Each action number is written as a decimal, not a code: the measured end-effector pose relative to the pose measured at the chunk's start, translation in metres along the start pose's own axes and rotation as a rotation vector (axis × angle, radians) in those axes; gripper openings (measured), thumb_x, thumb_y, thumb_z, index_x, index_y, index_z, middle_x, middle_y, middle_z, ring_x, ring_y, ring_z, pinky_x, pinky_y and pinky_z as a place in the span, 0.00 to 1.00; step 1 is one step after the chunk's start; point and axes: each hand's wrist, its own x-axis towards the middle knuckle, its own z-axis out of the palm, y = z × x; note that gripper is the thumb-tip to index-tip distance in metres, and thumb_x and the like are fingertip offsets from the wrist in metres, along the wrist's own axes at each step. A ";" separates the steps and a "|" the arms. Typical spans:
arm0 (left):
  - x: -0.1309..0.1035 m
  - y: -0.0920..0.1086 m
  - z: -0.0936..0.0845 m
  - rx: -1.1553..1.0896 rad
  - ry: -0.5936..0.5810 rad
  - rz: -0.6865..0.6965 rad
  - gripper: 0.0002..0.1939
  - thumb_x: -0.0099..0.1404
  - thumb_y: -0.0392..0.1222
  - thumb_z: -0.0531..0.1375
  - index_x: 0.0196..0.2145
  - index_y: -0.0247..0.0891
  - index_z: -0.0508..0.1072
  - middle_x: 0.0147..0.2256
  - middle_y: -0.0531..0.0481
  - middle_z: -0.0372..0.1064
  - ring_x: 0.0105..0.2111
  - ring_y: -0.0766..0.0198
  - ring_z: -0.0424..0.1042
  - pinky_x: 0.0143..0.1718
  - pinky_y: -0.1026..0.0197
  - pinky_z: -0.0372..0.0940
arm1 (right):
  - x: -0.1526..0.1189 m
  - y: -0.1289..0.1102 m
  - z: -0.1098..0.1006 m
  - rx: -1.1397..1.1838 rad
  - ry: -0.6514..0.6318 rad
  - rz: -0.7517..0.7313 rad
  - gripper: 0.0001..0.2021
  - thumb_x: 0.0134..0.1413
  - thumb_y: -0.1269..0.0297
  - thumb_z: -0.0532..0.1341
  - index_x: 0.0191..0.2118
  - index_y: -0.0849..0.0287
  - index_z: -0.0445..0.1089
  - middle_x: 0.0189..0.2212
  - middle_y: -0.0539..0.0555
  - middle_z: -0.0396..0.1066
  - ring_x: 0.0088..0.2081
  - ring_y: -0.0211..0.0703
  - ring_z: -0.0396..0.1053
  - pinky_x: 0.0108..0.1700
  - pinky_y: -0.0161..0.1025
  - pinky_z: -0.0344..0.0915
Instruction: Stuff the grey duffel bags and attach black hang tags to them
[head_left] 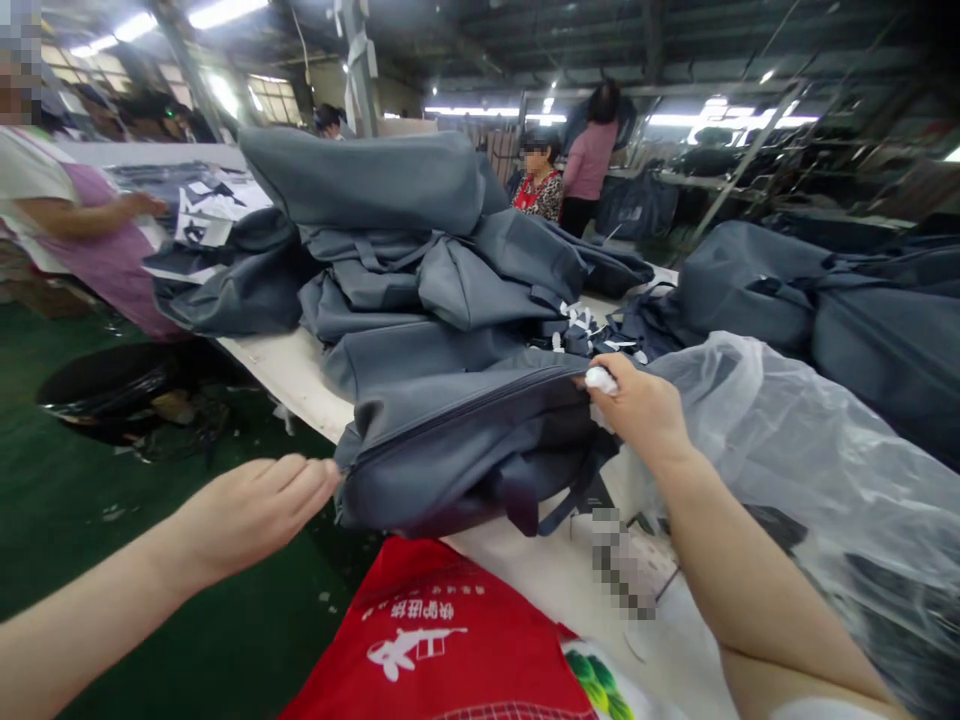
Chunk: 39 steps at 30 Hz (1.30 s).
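While the left hand (274,500) pinches one end of a gray bag (442,445) with curled fingers, the right hand (641,405) grips the opposite end, something white showing at its thumb. The bag lies on its side at the near edge of the white table (289,380), its dark zipper (465,402) running between both hands. Behind it rises a pile of similar bags (367,185); clear plastic (795,420) spreads beside the right forearm.
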 end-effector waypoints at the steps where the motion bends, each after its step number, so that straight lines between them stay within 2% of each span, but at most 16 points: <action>1: -0.021 0.008 0.011 0.004 -0.023 -0.035 0.14 0.65 0.25 0.51 0.41 0.35 0.72 0.31 0.49 0.68 0.28 0.61 0.65 0.26 0.57 0.57 | 0.004 -0.002 0.001 -0.004 0.001 -0.004 0.14 0.57 0.55 0.57 0.44 0.56 0.72 0.25 0.53 0.74 0.26 0.46 0.69 0.27 0.35 0.48; 5: -0.075 0.046 0.058 0.009 -0.030 -0.180 0.13 0.62 0.24 0.52 0.40 0.32 0.72 0.31 0.47 0.70 0.29 0.60 0.68 0.31 0.57 0.63 | 0.016 -0.021 0.001 -0.015 -0.037 -0.070 0.12 0.56 0.58 0.58 0.44 0.54 0.72 0.27 0.53 0.76 0.28 0.47 0.70 0.28 0.35 0.49; 7: -0.081 0.056 0.072 -0.014 -0.025 -0.228 0.09 0.63 0.27 0.53 0.38 0.32 0.72 0.30 0.45 0.70 0.29 0.59 0.69 0.31 0.57 0.64 | 0.021 -0.029 -0.001 -0.018 -0.065 -0.086 0.13 0.57 0.58 0.58 0.45 0.54 0.71 0.28 0.53 0.76 0.30 0.47 0.71 0.29 0.36 0.50; 9: -0.074 0.056 0.072 -0.065 0.026 -0.286 0.08 0.64 0.31 0.54 0.40 0.31 0.72 0.33 0.43 0.72 0.31 0.58 0.71 0.35 0.56 0.66 | 0.026 -0.032 0.000 -0.018 -0.082 -0.072 0.14 0.57 0.55 0.58 0.46 0.54 0.71 0.29 0.54 0.76 0.30 0.48 0.72 0.29 0.36 0.52; 12: -0.040 0.042 0.050 -0.139 0.224 -0.479 0.18 0.63 0.36 0.56 0.51 0.31 0.68 0.43 0.39 0.72 0.39 0.54 0.72 0.43 0.53 0.66 | 0.029 -0.028 0.003 0.009 -0.089 -0.041 0.16 0.57 0.53 0.59 0.48 0.54 0.70 0.30 0.54 0.76 0.31 0.48 0.73 0.31 0.36 0.54; 15: 0.020 0.028 0.018 -0.218 0.367 -0.607 0.29 0.61 0.44 0.59 0.59 0.33 0.61 0.52 0.36 0.67 0.49 0.48 0.69 0.52 0.48 0.63 | 0.028 -0.026 0.009 0.063 -0.073 -0.043 0.18 0.57 0.53 0.60 0.51 0.53 0.69 0.33 0.54 0.77 0.33 0.49 0.73 0.33 0.36 0.57; 19: 0.113 0.028 0.002 -0.377 0.194 -0.512 0.51 0.52 0.61 0.64 0.64 0.30 0.52 0.64 0.31 0.48 0.64 0.38 0.49 0.63 0.40 0.48 | 0.023 -0.025 0.010 0.131 -0.063 -0.034 0.21 0.57 0.54 0.61 0.55 0.53 0.67 0.37 0.55 0.77 0.36 0.49 0.74 0.36 0.37 0.61; 21: 0.146 0.029 0.012 -0.418 0.078 -0.502 0.58 0.47 0.63 0.66 0.65 0.26 0.49 0.65 0.26 0.44 0.64 0.36 0.47 0.63 0.40 0.46 | 0.015 -0.021 0.004 0.163 -0.064 -0.020 0.23 0.57 0.54 0.61 0.56 0.53 0.66 0.37 0.55 0.77 0.36 0.49 0.74 0.37 0.38 0.62; 23: 0.167 0.022 0.034 -0.440 -0.017 -0.535 0.59 0.46 0.61 0.67 0.65 0.25 0.48 0.62 0.24 0.51 0.61 0.35 0.54 0.60 0.40 0.51 | 0.000 -0.016 -0.006 0.221 -0.052 0.011 0.24 0.56 0.55 0.61 0.58 0.54 0.64 0.35 0.54 0.77 0.34 0.48 0.74 0.36 0.38 0.63; 25: 0.177 0.006 0.062 -0.461 -0.104 -0.603 0.52 0.49 0.59 0.64 0.63 0.25 0.52 0.55 0.26 0.62 0.54 0.36 0.64 0.54 0.42 0.58 | -0.023 -0.014 -0.018 0.337 -0.008 0.056 0.23 0.56 0.56 0.61 0.56 0.56 0.66 0.35 0.53 0.76 0.32 0.45 0.73 0.35 0.36 0.63; 27: 0.181 -0.016 0.089 -0.500 -0.203 -0.697 0.41 0.53 0.60 0.61 0.57 0.29 0.63 0.46 0.30 0.71 0.47 0.37 0.70 0.48 0.43 0.63 | -0.050 -0.018 -0.025 0.494 0.027 0.096 0.18 0.56 0.56 0.62 0.50 0.57 0.70 0.33 0.52 0.76 0.29 0.41 0.71 0.33 0.34 0.62; 30: 0.185 -0.047 0.118 -0.745 -0.325 -0.905 0.30 0.51 0.66 0.60 0.36 0.34 0.75 0.36 0.33 0.75 0.43 0.35 0.72 0.44 0.42 0.66 | -0.087 -0.033 -0.025 0.733 -0.086 0.113 0.12 0.56 0.56 0.61 0.39 0.58 0.74 0.27 0.51 0.74 0.25 0.37 0.68 0.28 0.33 0.60; 32: 0.191 -0.062 0.123 -1.117 -0.315 -1.089 0.27 0.49 0.66 0.63 0.30 0.36 0.75 0.33 0.36 0.76 0.42 0.37 0.73 0.44 0.44 0.67 | -0.103 -0.045 -0.019 0.851 -0.236 0.071 0.11 0.57 0.56 0.61 0.35 0.59 0.74 0.26 0.51 0.74 0.25 0.37 0.68 0.28 0.32 0.60; 34: 0.201 -0.072 0.120 -1.516 -0.262 -1.233 0.25 0.48 0.63 0.65 0.32 0.36 0.76 0.32 0.39 0.77 0.40 0.43 0.75 0.41 0.47 0.70 | -0.108 -0.055 -0.014 0.905 -0.334 0.014 0.11 0.57 0.57 0.60 0.34 0.59 0.74 0.27 0.51 0.74 0.27 0.37 0.69 0.30 0.32 0.61; 37: 0.216 -0.076 0.114 -1.960 -0.228 -1.338 0.23 0.51 0.57 0.66 0.35 0.34 0.77 0.30 0.40 0.77 0.34 0.48 0.76 0.37 0.49 0.73 | -0.101 -0.063 -0.011 0.927 -0.349 -0.027 0.10 0.57 0.58 0.61 0.34 0.59 0.74 0.27 0.51 0.74 0.28 0.37 0.70 0.31 0.32 0.61; 39: 0.219 -0.071 0.117 -2.090 -0.218 -1.406 0.21 0.53 0.55 0.66 0.35 0.34 0.77 0.30 0.39 0.77 0.33 0.49 0.77 0.37 0.48 0.74 | -0.093 -0.066 -0.009 0.945 -0.327 -0.028 0.10 0.56 0.58 0.61 0.35 0.59 0.74 0.28 0.51 0.75 0.29 0.37 0.70 0.32 0.32 0.61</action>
